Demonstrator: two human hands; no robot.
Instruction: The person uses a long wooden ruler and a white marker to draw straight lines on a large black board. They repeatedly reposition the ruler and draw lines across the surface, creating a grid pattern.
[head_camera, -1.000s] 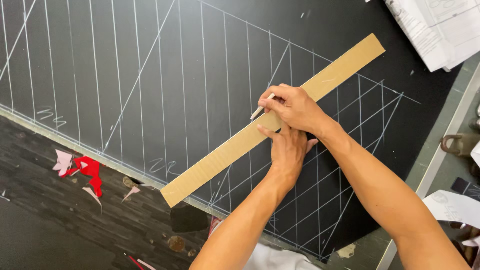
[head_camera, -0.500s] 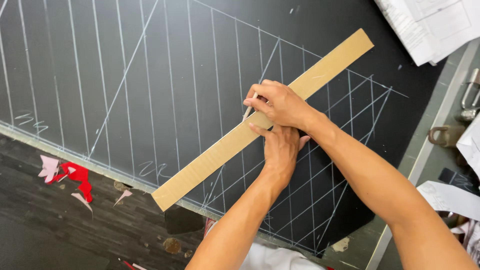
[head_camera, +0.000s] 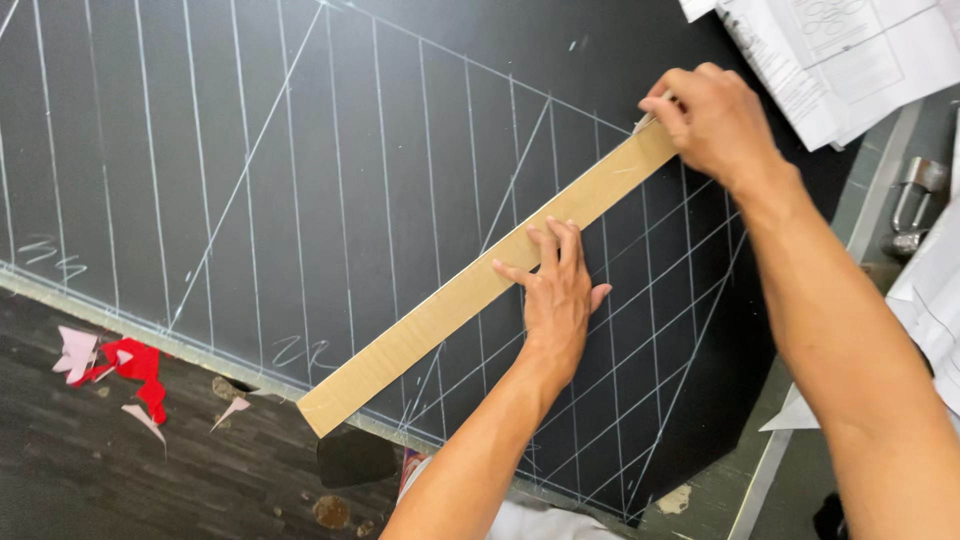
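Observation:
A long tan cardboard strip (head_camera: 440, 310) lies slantwise on a black sheet (head_camera: 300, 150) ruled with white chalk lines. My left hand (head_camera: 552, 290) lies flat on the strip's middle, fingers spread, pinning it down. My right hand (head_camera: 712, 118) is at the strip's upper right end, fingers closed around a thin white chalk stick whose tip shows at the strip's edge. The strip's far end is hidden under that hand.
White printed papers (head_camera: 850, 55) lie at the top right. A metal clamp (head_camera: 908, 205) and more paper (head_camera: 935, 300) sit on the grey table edge at right. Red and pink fabric scraps (head_camera: 120, 365) lie on the dark floor at lower left.
My right hand has slid with the chalk up along the strip from its middle to the upper right end. My left hand now lies uncovered, flat on the strip.

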